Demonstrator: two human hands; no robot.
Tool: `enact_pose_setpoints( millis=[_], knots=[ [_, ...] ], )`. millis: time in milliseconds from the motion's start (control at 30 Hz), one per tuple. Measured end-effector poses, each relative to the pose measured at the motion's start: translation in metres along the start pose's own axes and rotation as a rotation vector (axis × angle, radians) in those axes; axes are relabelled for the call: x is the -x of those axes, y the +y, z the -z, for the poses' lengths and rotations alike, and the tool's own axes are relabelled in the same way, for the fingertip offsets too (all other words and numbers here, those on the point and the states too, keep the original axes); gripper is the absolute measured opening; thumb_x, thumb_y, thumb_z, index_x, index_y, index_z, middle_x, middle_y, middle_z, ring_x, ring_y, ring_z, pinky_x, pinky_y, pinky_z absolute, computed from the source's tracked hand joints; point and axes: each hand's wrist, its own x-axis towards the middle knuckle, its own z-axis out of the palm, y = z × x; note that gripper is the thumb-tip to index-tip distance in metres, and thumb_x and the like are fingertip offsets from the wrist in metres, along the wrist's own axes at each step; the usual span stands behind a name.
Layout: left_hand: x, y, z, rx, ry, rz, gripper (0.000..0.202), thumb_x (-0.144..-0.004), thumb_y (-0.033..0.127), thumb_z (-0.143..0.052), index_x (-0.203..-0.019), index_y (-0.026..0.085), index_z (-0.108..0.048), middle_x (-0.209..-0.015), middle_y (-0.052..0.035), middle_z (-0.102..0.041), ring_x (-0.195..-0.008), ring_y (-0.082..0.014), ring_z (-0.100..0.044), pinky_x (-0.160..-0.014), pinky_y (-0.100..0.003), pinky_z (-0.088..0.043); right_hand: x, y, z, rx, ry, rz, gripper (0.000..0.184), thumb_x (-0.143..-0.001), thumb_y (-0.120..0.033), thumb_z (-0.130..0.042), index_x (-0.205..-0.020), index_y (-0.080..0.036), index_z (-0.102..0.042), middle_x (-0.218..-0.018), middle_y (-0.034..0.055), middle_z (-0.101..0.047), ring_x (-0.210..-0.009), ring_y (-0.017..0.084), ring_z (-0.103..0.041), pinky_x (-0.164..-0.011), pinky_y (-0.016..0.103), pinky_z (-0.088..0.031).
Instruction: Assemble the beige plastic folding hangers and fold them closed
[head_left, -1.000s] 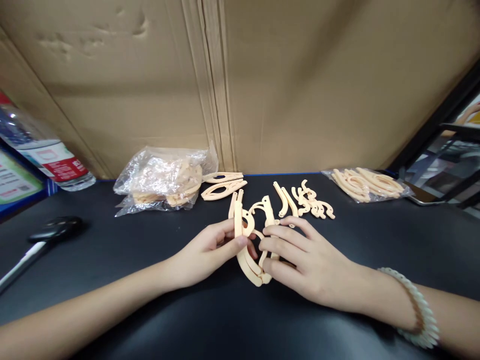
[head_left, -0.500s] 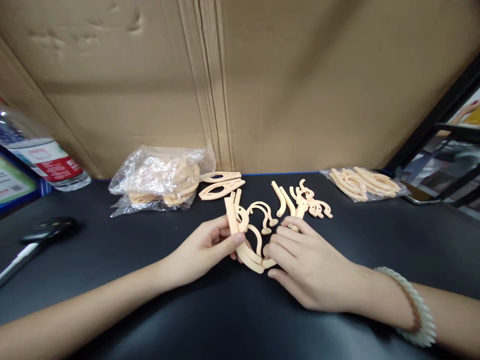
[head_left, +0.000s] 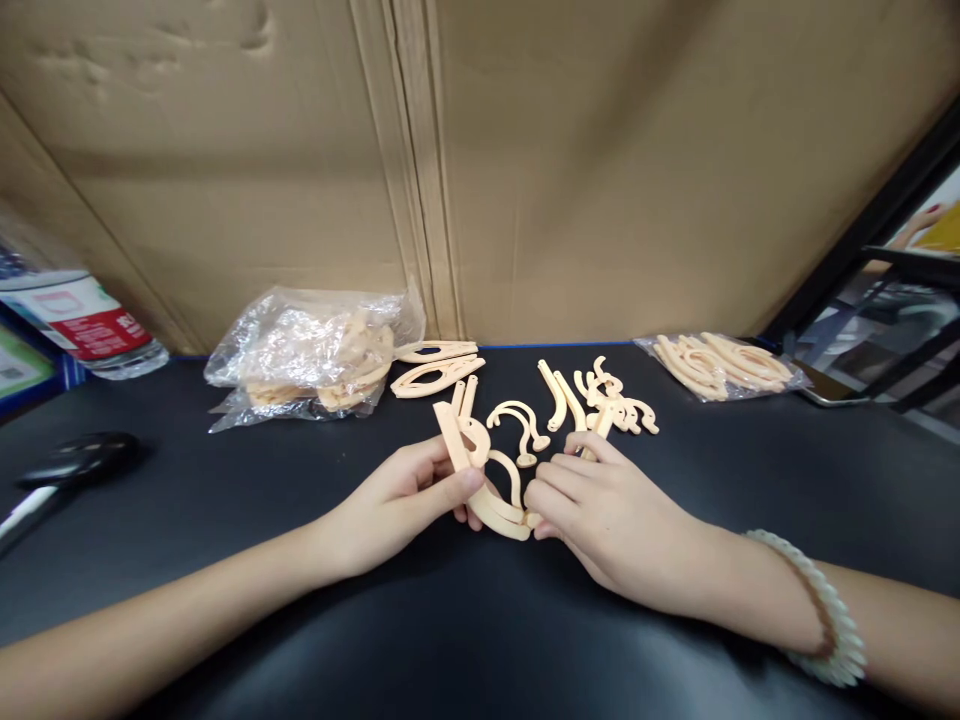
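Observation:
My left hand [head_left: 401,500] pinches a bundle of curved cream plastic hanger parts [head_left: 480,480] just above the black table [head_left: 420,640]. My right hand [head_left: 600,510], with a pale bead bracelet [head_left: 825,610] on its wrist, grips the lower right end of the same bundle, fingers curled. A small hook piece [head_left: 517,425] sticks up from the bundle between my hands. Loose hook pieces [head_left: 607,405] lie just beyond my right hand.
A clear bag of cream parts [head_left: 315,360] and two flat oval pieces [head_left: 435,370] lie at the back left, another bag of curved parts [head_left: 720,365] at the back right. Cardboard [head_left: 480,170] walls the back. A water bottle [head_left: 75,325] and a black tool [head_left: 67,465] are at left.
The bundle has tilted leftward and dropped lower toward the table. My right hand has slid from the upper hook down to the bundle's lower end; the hook piece now stands free.

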Motion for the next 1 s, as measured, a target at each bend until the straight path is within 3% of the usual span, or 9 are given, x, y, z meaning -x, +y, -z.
enact_pose_setpoints(
  millis=[167, 367, 567, 733, 867, 1000],
  knots=[
    [0.000, 0.000, 0.001, 0.031, 0.004, 0.017, 0.026, -0.088, 0.039, -0.060, -0.083, 0.014, -0.059, -0.071, -0.0014, -0.065, -0.062, -0.0135, -0.060, -0.061, -0.025, -0.050, -0.001, -0.002, 0.000, 0.040, 0.068, 0.045, 0.027, -0.098, -0.014, -0.040, -0.075, -0.017, -0.054, -0.069, -0.0005, -0.055, -0.064, 0.014, -0.046, -0.078, 0.032, -0.032],
    [0.001, 0.000, 0.000, 0.043, 0.021, 0.031, 0.026, -0.088, 0.040, -0.061, -0.084, 0.014, -0.058, -0.072, -0.0023, -0.068, -0.059, -0.0135, -0.063, -0.059, -0.025, -0.051, -0.004, -0.005, 0.003, 0.134, 0.154, 0.145, 0.035, -0.096, -0.004, -0.034, -0.072, -0.016, -0.056, -0.064, -0.0007, -0.055, -0.062, 0.014, -0.045, -0.076, 0.032, -0.032],
    [-0.003, -0.003, 0.002, 0.121, 0.139, 0.064, 0.030, -0.088, 0.045, -0.059, -0.083, 0.015, -0.057, -0.059, 0.0013, -0.062, -0.049, -0.0119, -0.058, -0.048, -0.022, -0.047, -0.002, -0.008, 0.013, 0.201, 0.276, 0.264, 0.029, -0.095, -0.010, -0.044, -0.070, -0.018, -0.057, -0.068, 0.0003, -0.061, -0.062, 0.014, -0.050, -0.070, 0.031, -0.035],
    [-0.004, -0.005, 0.003, 0.137, 0.128, 0.036, 0.031, -0.089, 0.045, -0.059, -0.086, 0.014, -0.058, -0.061, -0.0012, -0.068, -0.051, -0.0120, -0.061, -0.048, -0.020, -0.047, 0.001, 0.005, 0.014, 0.052, 0.405, 0.111, 0.021, -0.095, -0.009, -0.045, -0.082, -0.017, -0.060, -0.076, 0.0005, -0.068, -0.071, 0.012, -0.059, -0.083, 0.034, -0.041],
    [-0.003, -0.004, 0.002, 0.140, 0.101, 0.031, 0.030, -0.091, 0.043, -0.056, -0.091, 0.014, -0.058, -0.066, -0.0040, -0.071, -0.055, -0.0135, -0.063, -0.050, -0.021, -0.047, 0.001, 0.027, 0.012, 0.043, 0.535, -0.042, 0.018, -0.090, -0.005, -0.051, -0.087, -0.021, -0.058, -0.084, -0.0004, -0.071, -0.085, 0.015, -0.066, -0.103, 0.045, -0.035],
    [-0.002, -0.004, 0.003, 0.144, 0.092, 0.037, 0.029, -0.091, 0.043, -0.056, -0.091, 0.014, -0.059, -0.066, -0.0041, -0.071, -0.055, -0.0137, -0.063, -0.051, -0.022, -0.046, -0.001, 0.042, 0.012, 0.097, 0.643, -0.142, 0.019, -0.089, -0.007, -0.054, -0.098, -0.024, -0.058, -0.091, 0.0024, -0.071, -0.095, 0.020, -0.066, -0.105, 0.050, -0.035]
  ],
)
